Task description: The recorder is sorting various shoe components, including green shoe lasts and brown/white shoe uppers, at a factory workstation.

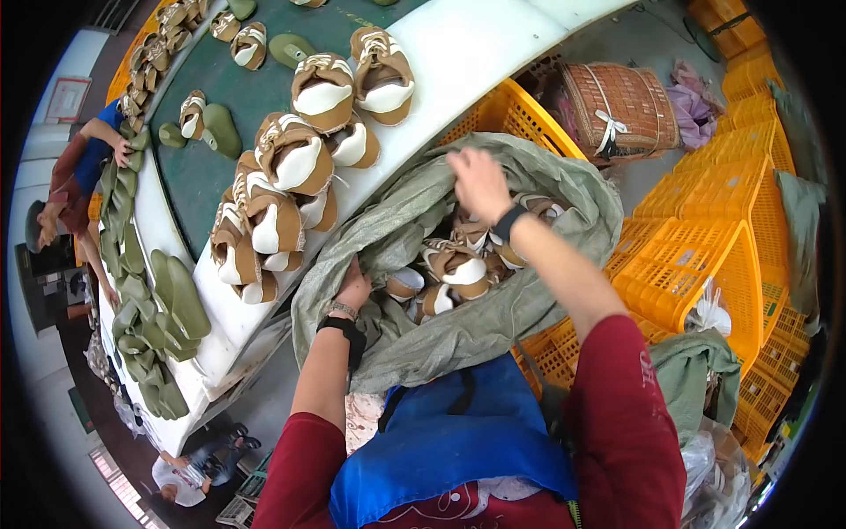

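A grey-green woven sack (pixel 441 357) stands with its mouth spread wide, holding several brown and white shoe uppers (pixel 454 267). My left hand (pixel 354 287) is at the sack's left inner side, against the cloth; its fingers are mostly hidden by the folds. Over the sack's far side, my right hand (pixel 479 183) has its fingers curled on the cloth near the rim, slightly blurred. On the white table edge to the left, more brown and white shoe uppers (pixel 300 154) are stacked in overlapping piles.
Green shoe lasts (pixel 181 300) lie heaped on the white table (pixel 449 53), beside a green belt surface (pixel 189 75). A co-worker (pixel 75 176) handles lasts across it. Yellow crates (pixel 687 264) are stacked at right, with a woven bundle (pixel 621 106) behind the sack.
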{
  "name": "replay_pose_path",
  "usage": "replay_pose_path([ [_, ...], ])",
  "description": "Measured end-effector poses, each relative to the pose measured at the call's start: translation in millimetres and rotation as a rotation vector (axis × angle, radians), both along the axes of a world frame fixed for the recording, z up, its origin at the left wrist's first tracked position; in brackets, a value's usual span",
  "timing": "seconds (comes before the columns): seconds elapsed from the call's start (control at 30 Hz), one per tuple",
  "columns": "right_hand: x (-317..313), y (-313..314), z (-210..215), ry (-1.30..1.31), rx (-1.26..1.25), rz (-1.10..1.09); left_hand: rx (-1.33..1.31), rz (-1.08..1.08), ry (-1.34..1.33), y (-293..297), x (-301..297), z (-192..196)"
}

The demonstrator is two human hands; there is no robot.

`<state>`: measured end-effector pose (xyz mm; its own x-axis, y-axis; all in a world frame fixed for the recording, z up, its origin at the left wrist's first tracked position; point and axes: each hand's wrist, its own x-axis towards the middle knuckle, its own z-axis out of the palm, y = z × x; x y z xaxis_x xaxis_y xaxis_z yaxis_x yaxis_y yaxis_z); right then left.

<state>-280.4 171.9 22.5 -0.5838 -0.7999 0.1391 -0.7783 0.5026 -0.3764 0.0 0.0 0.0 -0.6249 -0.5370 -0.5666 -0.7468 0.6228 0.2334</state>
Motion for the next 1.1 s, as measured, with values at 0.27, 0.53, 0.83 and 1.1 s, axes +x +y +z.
replay_pose_path([
  [0.27,156,110,-25,-0.396,0.247,-0.036,0.048,-0.251,0.344,30,1,61],
  [0.53,214,108,148,-0.549,-0.208,-0.218,0.684,-0.432,0.397,41,14,142],
  [0.83,299,45,244,-0.604,-0.168,0.177,1.593,-0.567,0.363,-13,44,192],
  [1.1,328,44,239,-0.686,-0.097,0.304,0.802,-0.483,0.092,-109,214,255],
])
